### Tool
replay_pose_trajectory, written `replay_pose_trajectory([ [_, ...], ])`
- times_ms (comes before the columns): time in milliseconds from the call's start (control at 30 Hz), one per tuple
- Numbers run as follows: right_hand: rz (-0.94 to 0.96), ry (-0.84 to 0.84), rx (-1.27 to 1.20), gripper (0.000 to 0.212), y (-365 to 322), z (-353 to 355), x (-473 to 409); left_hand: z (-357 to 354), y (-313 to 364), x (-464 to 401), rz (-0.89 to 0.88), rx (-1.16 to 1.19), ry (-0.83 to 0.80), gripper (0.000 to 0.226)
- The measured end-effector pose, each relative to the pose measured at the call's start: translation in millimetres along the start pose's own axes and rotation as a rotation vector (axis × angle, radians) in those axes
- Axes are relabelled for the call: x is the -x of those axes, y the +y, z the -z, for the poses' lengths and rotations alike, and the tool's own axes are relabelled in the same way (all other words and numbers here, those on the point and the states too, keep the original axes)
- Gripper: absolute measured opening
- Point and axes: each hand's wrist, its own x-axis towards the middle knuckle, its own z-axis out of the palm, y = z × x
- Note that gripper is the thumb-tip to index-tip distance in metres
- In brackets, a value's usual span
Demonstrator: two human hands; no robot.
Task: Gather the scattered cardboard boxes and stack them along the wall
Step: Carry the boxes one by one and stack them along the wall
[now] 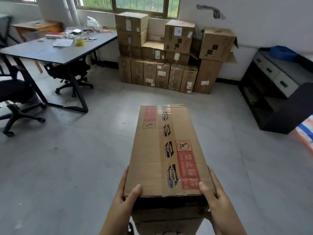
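Near: left hand [126, 195] and right hand [213, 192] both grip the near end of a long taped cardboard box [166, 150], thumbs on top, fingers wrapped down the sides. Looks stiff and probably light, but end-held, so it may tip; a mid-length hold seems safer. Far: box stack [171, 55] against the wall, desk [55, 51] far left.

Both hands [125, 197] [215, 199] hold a long cardboard box [162, 153] above the floor [67, 167].
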Motion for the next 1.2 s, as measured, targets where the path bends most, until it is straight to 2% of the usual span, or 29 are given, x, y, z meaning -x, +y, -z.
replay_pose_trajectory([
  [133, 0.005, -0.004, -0.015, 0.046, -20.0, -42.7, -92.3, 8.7, 21.1, -94.2, -0.008, -0.004, 0.046, 0.062],
  [333, 0.011, 0.008, -0.045, 0.046, -83.8, -127.8, -225.5, 35.7, 96.3, -250.0, -0.043, -0.023, 0.049, 0.068],
  [533, 0.062, -0.011, -0.084, 0.041, -152.4, -193.4, -330.5, 43.5, 167.8, -384.1, -0.081, -0.023, 0.004, 0.055],
  [767, 0.084, -0.055, -0.121, 0.042, -206.5, -239.7, -460.2, 36.4, 212.4, -526.6, -0.088, -0.019, -0.045, 0.045],
  [900, 0.074, -0.076, -0.135, 0.043, -236.1, -267.4, -565.9, 25.8, 237.8, -632.7, -0.106, -0.033, -0.041, 0.046],
  [1033, 0.056, -0.119, -0.148, 0.039, -279.2, -292.6, -669.9, 12.6, 276.1, -731.1, -0.107, -0.029, -0.021, 0.06],
  [1200, 0.082, -0.13, -0.148, 0.034, -336.0, -324.2, -781.2, -2.5, 322.2, -846.0, -0.131, -0.022, -0.004, 0.05],
])
